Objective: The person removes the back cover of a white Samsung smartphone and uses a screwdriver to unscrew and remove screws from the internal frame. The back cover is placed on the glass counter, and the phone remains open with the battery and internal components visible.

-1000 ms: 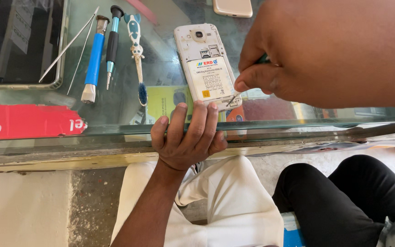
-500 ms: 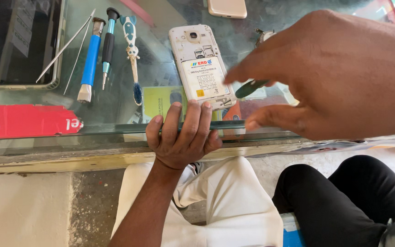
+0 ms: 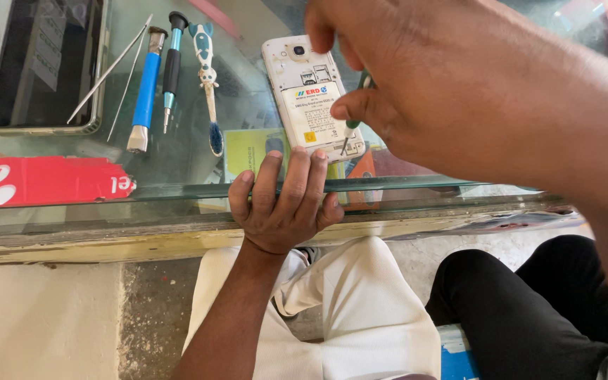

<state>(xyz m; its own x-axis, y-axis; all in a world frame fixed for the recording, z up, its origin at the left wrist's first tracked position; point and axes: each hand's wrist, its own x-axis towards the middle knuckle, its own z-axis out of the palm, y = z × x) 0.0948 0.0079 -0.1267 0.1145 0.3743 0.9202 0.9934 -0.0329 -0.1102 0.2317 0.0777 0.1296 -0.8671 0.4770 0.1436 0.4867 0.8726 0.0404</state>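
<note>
A white phone (image 3: 307,98) with its back cover off lies face down on the glass counter (image 3: 177,169), battery label showing. My left hand (image 3: 279,204) reaches up over the counter's front edge, fingers resting on the phone's near end and holding it. My right hand (image 3: 445,91) comes in from the right, above the phone, and pinches a small green-handled screwdriver (image 3: 352,127). The screwdriver's tip points down at the phone's lower right corner.
Left of the phone lie thin metal tweezers (image 3: 107,74), a blue-handled brush (image 3: 143,91), a black and teal screwdriver (image 3: 172,63) and a white and blue tool (image 3: 207,77). A dark tablet (image 3: 40,63) sits far left, a red sticker (image 3: 43,181) near the edge. White trousers (image 3: 360,317) and black trousers (image 3: 529,309) show below.
My right hand lifted with its fingers spread, then came back over the phone pinching the screwdriver, tip now at the lower right corner. My left hand has stayed on the phone's near end.
</note>
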